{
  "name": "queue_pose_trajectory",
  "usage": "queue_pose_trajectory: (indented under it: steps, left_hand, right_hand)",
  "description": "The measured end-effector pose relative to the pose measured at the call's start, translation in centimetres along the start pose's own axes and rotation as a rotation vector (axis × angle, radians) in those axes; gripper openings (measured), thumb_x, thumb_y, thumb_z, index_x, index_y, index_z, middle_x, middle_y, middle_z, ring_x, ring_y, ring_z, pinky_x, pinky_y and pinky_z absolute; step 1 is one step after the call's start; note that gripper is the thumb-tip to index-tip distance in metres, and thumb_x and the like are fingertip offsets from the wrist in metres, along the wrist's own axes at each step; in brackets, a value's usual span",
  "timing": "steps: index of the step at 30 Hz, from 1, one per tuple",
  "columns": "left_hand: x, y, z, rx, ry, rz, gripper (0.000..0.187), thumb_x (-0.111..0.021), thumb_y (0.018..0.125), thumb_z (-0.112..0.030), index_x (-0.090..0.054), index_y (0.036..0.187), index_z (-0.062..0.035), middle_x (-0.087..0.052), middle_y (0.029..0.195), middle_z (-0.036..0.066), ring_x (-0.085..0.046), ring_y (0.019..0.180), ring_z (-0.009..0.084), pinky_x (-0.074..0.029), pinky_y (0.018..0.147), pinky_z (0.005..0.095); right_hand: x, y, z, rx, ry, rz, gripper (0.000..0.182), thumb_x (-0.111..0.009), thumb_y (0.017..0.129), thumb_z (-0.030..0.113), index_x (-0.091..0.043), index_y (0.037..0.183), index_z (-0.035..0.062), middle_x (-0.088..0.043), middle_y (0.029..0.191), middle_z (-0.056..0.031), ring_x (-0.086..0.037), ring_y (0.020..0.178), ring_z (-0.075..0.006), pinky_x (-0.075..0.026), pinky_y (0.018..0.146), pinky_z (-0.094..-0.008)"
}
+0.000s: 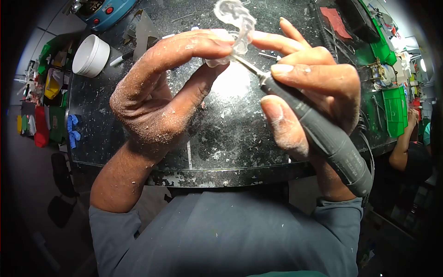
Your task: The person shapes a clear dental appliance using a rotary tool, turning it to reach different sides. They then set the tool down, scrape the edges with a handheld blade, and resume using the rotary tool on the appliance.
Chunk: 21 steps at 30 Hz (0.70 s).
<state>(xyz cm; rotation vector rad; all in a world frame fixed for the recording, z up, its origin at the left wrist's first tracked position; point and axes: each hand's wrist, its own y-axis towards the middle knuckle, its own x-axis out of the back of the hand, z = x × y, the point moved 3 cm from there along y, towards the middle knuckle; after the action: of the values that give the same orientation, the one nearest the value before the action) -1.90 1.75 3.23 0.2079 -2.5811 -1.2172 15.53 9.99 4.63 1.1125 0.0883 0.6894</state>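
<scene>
A clear, curved dental-shaped piece (239, 21) is held up above the dark worktop (217, 138). My left hand (161, 87) pinches its lower left part between thumb and fingers, and pale dust covers the skin. My right hand (318, 87) is wrapped round a black rotary handpiece (327, 134), with some fingers stretched toward the piece. The thin metal bit (248, 64) of the handpiece points up and left, its tip at the lower edge of the clear piece. Whether the tip touches it I cannot tell.
At the upper left are a white tub (91, 56), a marker (121, 58) and a blue machine (108, 11). Green bins (393, 111), red paper (336, 22) and metal tools lie at the right. A blue scrap (74, 131) sits left. Another person's arm (404, 143) shows far right.
</scene>
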Motion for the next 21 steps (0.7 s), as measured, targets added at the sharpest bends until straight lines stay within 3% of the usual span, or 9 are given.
queue_pose_trajectory:
  steps: [1,3,5,9,21]
  left_hand:
    - [0.0,0.0,0.0,0.000,-0.001,-0.001,0.034,-0.059,0.080,0.020,-0.057,0.111,0.0080,-0.063,0.113,0.023,-0.059,0.115,0.0296,-0.052,0.098,0.0387]
    - [0.0,0.0,-0.1,0.023,-0.015,0.005,0.034,-0.060,0.079,0.020,-0.058,0.111,0.0073,-0.063,0.113,0.022,-0.059,0.115,0.0293,-0.050,0.100,0.0399]
    - [0.0,0.0,0.0,0.017,-0.041,0.004,0.033,-0.060,0.080,0.020,-0.058,0.111,0.0070,-0.063,0.113,0.022,-0.059,0.115,0.0291,-0.050,0.099,0.0397]
    - [0.1,0.0,-0.1,0.035,-0.047,0.002,0.032,-0.059,0.080,0.019,-0.059,0.110,0.0066,-0.063,0.113,0.021,-0.059,0.115,0.0286,-0.050,0.099,0.0396]
    - [0.4,-0.1,-0.1,0.000,0.082,0.036,0.032,-0.062,0.079,0.018,-0.059,0.109,0.0071,-0.064,0.109,0.020,-0.060,0.113,0.0280,-0.048,0.100,0.0410]
  right_hand:
    - [-0.1,0.1,0.0,-0.025,0.071,-0.121,0.039,-0.082,0.060,0.001,-0.066,0.096,0.0049,-0.070,0.086,-0.0096,-0.068,0.102,-0.0339,-0.026,0.109,-0.0614]
    - [0.8,-0.1,0.1,-0.016,0.046,-0.061,0.038,-0.081,0.062,0.000,-0.065,0.096,0.0033,-0.069,0.087,-0.0077,-0.068,0.101,-0.0340,-0.027,0.108,-0.0605]
    - [1.0,-0.1,0.4,-0.035,-0.082,0.194,0.035,-0.074,0.082,0.012,-0.050,0.106,0.0063,-0.062,0.097,-0.0121,-0.061,0.110,-0.0421,-0.025,0.108,-0.0646]
    - [1.0,0.0,0.5,-0.112,-0.004,0.109,0.033,-0.073,0.082,0.013,-0.050,0.105,0.0064,-0.062,0.092,-0.0106,-0.061,0.109,-0.0418,-0.026,0.109,-0.0646]
    - [1.0,0.3,0.4,-0.090,-0.016,0.161,0.032,-0.072,0.083,0.017,-0.050,0.104,0.0074,-0.059,0.090,-0.0092,-0.061,0.108,-0.0417,-0.025,0.110,-0.0640]
